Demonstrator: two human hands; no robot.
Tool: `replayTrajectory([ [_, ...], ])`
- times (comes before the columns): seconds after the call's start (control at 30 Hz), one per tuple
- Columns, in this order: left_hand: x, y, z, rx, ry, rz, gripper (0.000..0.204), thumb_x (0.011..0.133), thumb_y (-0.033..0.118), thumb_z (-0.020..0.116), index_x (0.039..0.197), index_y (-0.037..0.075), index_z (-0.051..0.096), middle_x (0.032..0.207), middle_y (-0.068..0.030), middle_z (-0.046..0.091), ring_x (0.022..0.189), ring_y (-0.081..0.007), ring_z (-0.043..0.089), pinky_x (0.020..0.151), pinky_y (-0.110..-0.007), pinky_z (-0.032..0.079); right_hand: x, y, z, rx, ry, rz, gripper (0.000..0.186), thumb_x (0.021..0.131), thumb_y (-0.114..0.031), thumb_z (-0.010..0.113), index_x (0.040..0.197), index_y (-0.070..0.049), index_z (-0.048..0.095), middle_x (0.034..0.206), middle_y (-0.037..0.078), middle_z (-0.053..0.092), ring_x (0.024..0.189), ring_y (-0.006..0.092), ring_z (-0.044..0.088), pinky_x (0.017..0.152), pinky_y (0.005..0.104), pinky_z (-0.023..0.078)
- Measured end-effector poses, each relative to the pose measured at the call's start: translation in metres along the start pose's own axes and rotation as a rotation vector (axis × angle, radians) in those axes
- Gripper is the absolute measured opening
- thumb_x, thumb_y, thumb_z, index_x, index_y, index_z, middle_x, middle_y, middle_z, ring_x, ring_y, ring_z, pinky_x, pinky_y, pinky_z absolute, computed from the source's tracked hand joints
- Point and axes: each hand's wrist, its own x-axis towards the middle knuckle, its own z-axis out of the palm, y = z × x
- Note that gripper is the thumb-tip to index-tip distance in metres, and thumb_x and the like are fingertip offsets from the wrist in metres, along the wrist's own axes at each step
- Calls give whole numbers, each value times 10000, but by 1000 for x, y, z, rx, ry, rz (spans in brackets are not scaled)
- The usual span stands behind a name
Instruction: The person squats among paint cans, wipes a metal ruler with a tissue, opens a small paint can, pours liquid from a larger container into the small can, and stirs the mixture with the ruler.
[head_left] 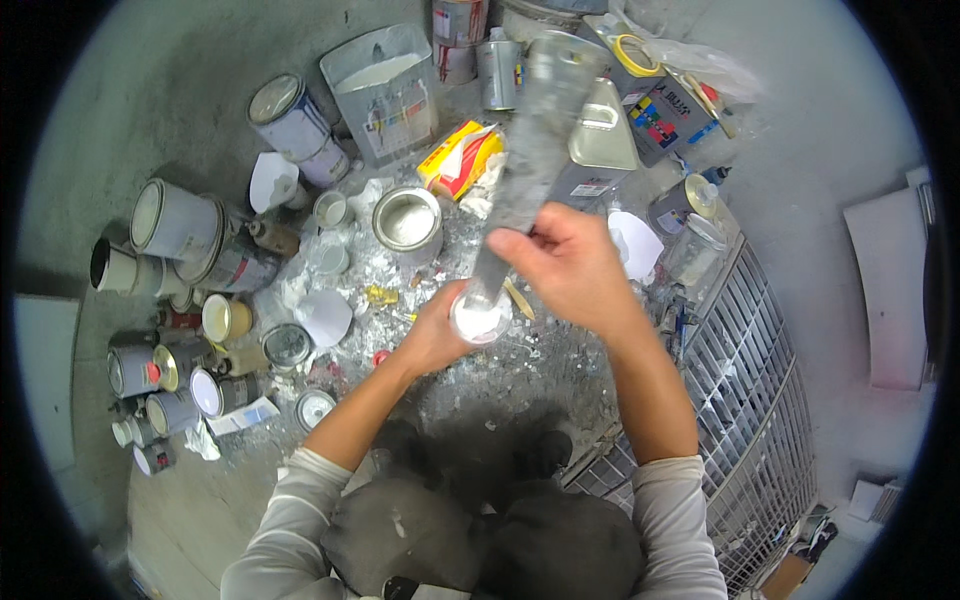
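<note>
A small cup [481, 325] with white paint in it is gripped round its side by my left hand [434, 335]. Pinched between the thumb and fingers of my right hand [575, 268] is a long, flat, grey paint-smeared mixing stick [540, 125]. Its lower end dips into the cup, and its upper end leans up and away to the right, blurred. Just beyond my left hand stands a round can [408, 222] with its top off and pale paint on its rim. A thin wooden stick [518, 298] lies beside the cup.
Paint cans [178, 222] and lids crowd the left side. At the back are a rectangular tub [385, 100] of white material, a yellow-and-red packet [462, 158] and a rectangular metal can [603, 150]. A metal grating [755, 365] spans the right. White splatter covers the work surface [450, 385].
</note>
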Motion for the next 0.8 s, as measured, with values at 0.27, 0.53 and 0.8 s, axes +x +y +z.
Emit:
replayTrajectory([
  [0.27, -18, 14, -25, -83, -23, 93, 598, 690, 52, 839, 1209, 48, 540, 1147, -55, 619, 1041, -157, 600, 934, -321, 475, 16, 52, 6, -53, 584, -308, 623, 781, -321, 807, 1244, -8, 532, 1179, 156, 597, 942, 188, 615, 729, 335, 523],
  [0.53, -29, 9, -54, -64, 219, 68, 597, 671, 82, 881, 1170, 45, 557, 1095, -52, 618, 1025, -155, 591, 905, -310, 474, 86, 168, -10, -460, 1037, 22, 1432, 544, -479, 926, 1466, 141, 23, 1498, 337, 189, 1414, 428, 216, 1179, 473, 181],
  [0.8, -39, -9, -72, -9, 379, 41, 652, 673, 147, 891, 1195, 36, 518, 1120, -69, 596, 1038, -179, 583, 929, -326, 468, 85, 143, -40, -361, 1049, -153, 1258, 565, -249, 922, 1500, 47, 134, 1462, 267, 293, 1326, 369, 371, 1097, 430, 343],
])
